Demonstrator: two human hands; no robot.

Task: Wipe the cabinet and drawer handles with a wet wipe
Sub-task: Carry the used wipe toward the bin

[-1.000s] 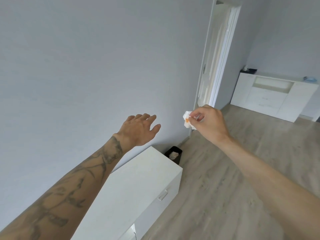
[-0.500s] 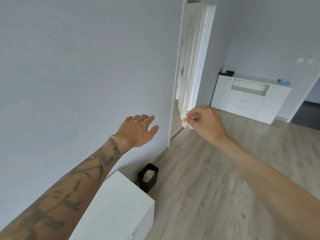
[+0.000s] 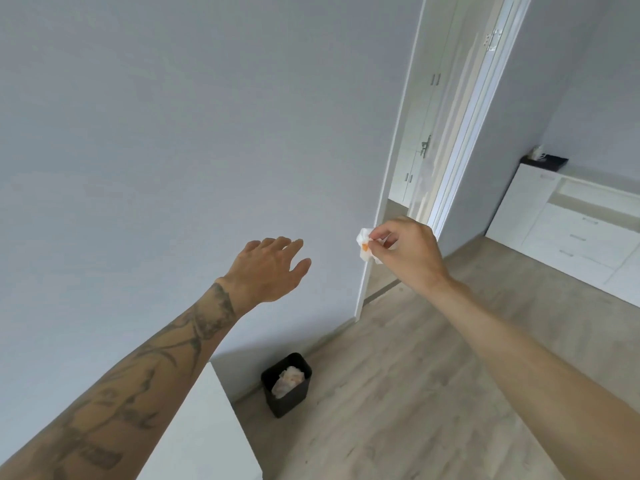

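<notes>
Two bare hands are held out ahead: the left hand (image 3: 268,271) is open with loose, spread fingers and holds nothing, while the right hand (image 3: 407,252) pinches a crumpled wet wipe (image 3: 363,241) between thumb and fingertips. Most of the wipe is hidden behind those fingers, leaving only a white edge with an orange stain. The near white cabinet (image 3: 204,438) is cut off at the bottom edge, showing just a corner of its top. The far sideboard (image 3: 519,209) runs out of frame on the right, and its drawer handles (image 3: 577,238) are faint bars. Whatever pale wad lies in the black bin (image 3: 289,401) is too blurred to name. Since half a second ago both hands have kept their pose; the sideboard has slid rightward and less of the near cabinet shows.
</notes>
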